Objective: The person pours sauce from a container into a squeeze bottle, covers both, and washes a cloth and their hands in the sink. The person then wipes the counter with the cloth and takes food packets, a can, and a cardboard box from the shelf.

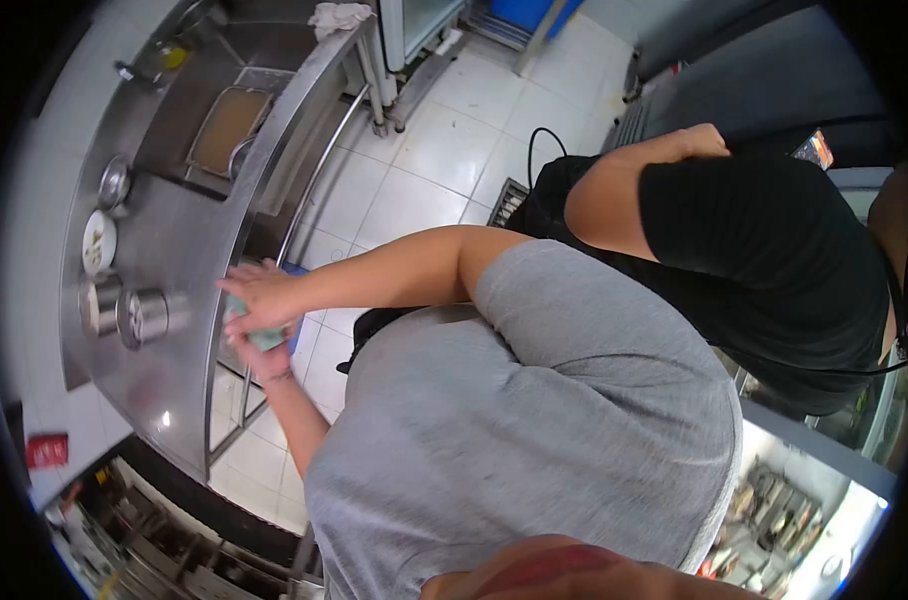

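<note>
My right hand (259, 298) reaches over the steel counter's front edge, with its fingers spread and blurred by motion. It lies against the upper side of a pale green item (266, 335), perhaps a cloth or sponge. From below, my left hand (258, 355) holds that item, its fingers partly hidden. On the steel counter (184, 250), two metal containers (144, 318) (101, 305) stand left of my hands. Just above them are a white bowl (99, 243) with food bits and a round metal bowl (115, 181).
A basin with a tray of brownish liquid (232, 125) lies farther up the counter. A crumpled cloth (340, 19) hangs at its far corner. A person in black (764, 250) sits or leans close on the right. A metal rail (324, 165) runs below the counter.
</note>
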Tool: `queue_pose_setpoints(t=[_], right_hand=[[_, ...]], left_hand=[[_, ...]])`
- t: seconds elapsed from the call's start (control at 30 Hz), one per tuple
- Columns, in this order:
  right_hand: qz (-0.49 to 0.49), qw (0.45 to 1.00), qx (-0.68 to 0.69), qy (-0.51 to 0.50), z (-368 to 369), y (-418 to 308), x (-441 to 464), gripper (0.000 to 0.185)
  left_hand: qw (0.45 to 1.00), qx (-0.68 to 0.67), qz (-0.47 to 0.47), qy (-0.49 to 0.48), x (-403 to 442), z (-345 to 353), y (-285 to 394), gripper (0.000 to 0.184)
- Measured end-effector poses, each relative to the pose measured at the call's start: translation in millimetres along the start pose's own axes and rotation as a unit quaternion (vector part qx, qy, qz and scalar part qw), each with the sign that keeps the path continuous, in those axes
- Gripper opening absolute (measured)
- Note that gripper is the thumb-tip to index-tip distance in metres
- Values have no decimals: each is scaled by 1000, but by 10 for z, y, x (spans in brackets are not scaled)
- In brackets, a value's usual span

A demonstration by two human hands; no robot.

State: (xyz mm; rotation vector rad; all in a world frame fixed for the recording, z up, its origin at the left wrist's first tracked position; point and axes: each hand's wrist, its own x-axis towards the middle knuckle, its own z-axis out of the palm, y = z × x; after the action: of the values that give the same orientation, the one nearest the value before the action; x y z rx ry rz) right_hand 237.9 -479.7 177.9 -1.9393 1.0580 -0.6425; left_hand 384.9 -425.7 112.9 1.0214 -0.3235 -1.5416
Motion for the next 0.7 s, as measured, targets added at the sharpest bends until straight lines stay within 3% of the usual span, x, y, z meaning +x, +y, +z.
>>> queue_pose_setpoints(t=[0.1, 0.17, 0.23, 0.27, 0.33, 0.43, 0.5, 0.53, 0.57, 0.67, 0.7], right_hand=[[-72, 993, 61, 74, -73, 315, 641, 73], [-3, 995, 76, 64, -74, 829, 894, 71], [94, 991, 71, 61, -244, 1288, 918, 67], [200, 976, 66, 56, -348, 1481, 789, 66], [322, 938, 44, 120, -309, 2112, 385, 63], [537, 824, -2, 180, -402, 2426, -479, 57], [629, 750, -54, 195, -180, 2574, -1219, 48], [649, 743, -106, 125, 110, 2848, -1661, 46], [621, 765, -168, 11, -10, 2347, -1741, 45], [673, 718, -140, -109, 623, 2595, -2305, 34], [640, 760, -106, -50, 739, 2591, -2362, 33]], left_hand=[[978, 146, 40, 145, 447, -121, 691, 56], [882, 451, 72, 118, 1214, -965, 1018, 57], [693, 704, 139, 66, 1865, -1435, 1074, 57], [578, 793, 189, 45, 2104, -1512, 937, 58], [367, 904, 214, 57, 2200, -1173, 745, 59], [378, 871, 314, -12, 2535, -1010, 844, 62], [382, 868, 315, -21, 2750, -928, 872, 62], [380, 870, 313, -24, 2887, -881, 888, 61], [376, 872, 312, -26, 3051, -852, 915, 60], [366, 847, 383, -50, 3711, -955, 981, 58], [363, 849, 382, -44, 3872, -954, 1036, 56]])
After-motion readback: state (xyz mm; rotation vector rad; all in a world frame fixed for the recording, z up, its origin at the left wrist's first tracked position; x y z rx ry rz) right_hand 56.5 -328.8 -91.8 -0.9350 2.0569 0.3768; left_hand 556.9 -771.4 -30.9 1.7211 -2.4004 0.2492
